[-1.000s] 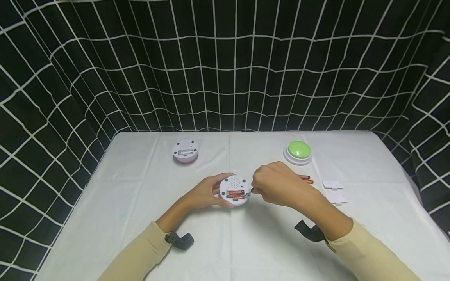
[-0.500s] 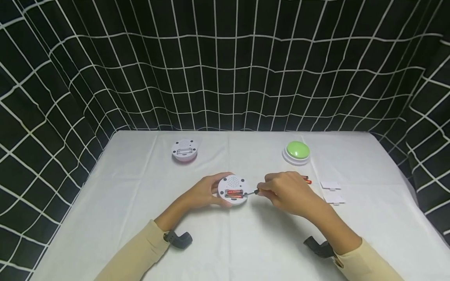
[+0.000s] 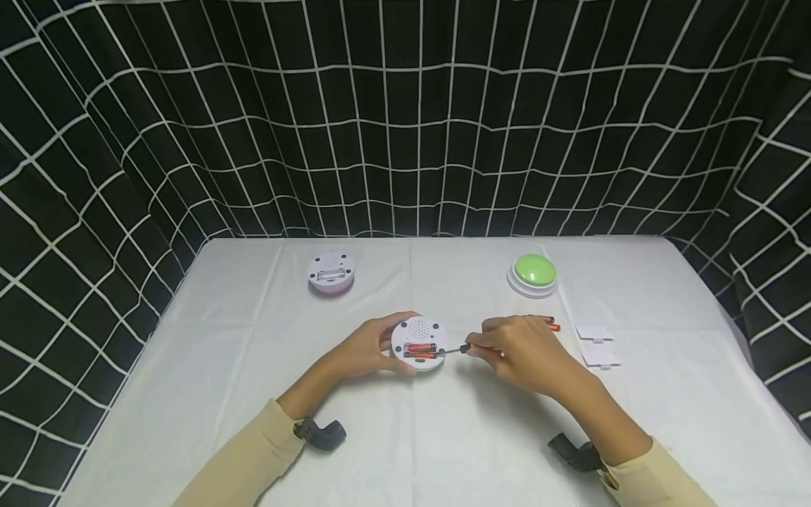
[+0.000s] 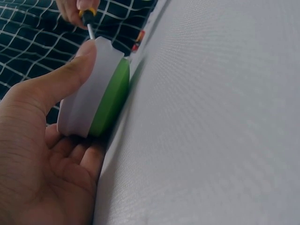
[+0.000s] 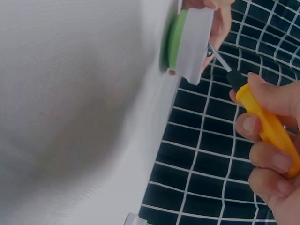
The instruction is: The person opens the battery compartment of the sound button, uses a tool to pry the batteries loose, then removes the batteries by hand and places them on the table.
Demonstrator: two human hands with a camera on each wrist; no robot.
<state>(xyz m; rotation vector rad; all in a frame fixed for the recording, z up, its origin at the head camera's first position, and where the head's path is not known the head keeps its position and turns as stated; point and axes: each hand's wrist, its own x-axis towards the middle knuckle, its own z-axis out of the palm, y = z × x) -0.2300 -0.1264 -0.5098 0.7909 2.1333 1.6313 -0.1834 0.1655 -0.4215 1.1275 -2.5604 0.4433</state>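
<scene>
My left hand (image 3: 370,346) grips a round white buzzer button (image 3: 419,328) by its edge, thumb on one side and fingers on the other. Its underside faces up, showing speaker holes, dark feet and an uncovered battery compartment holding red batteries (image 3: 421,350). In the left wrist view its green dome (image 4: 112,101) points down to the table. A screwdriver (image 5: 267,119) with a yellow handle is held by my right hand (image 3: 529,352), thumb and fingers wrapped around the handle. The screwdriver's metal shaft (image 3: 451,351) slants to the battery compartment, tip right at the batteries' right end.
Back left, another upturned buzzer button (image 3: 331,273) has bare battery slots. A green-domed buzzer button (image 3: 533,273) stands upright at the back right. Red batteries (image 3: 554,327) lie partly behind my right hand, beside two white battery covers (image 3: 598,356). Black netted cloth (image 3: 405,141) hangs behind the table.
My right hand has drawn back to the right and lower, exposing more of the screwdriver's shaft. The left hand and its buzzer button have stayed almost in place.
</scene>
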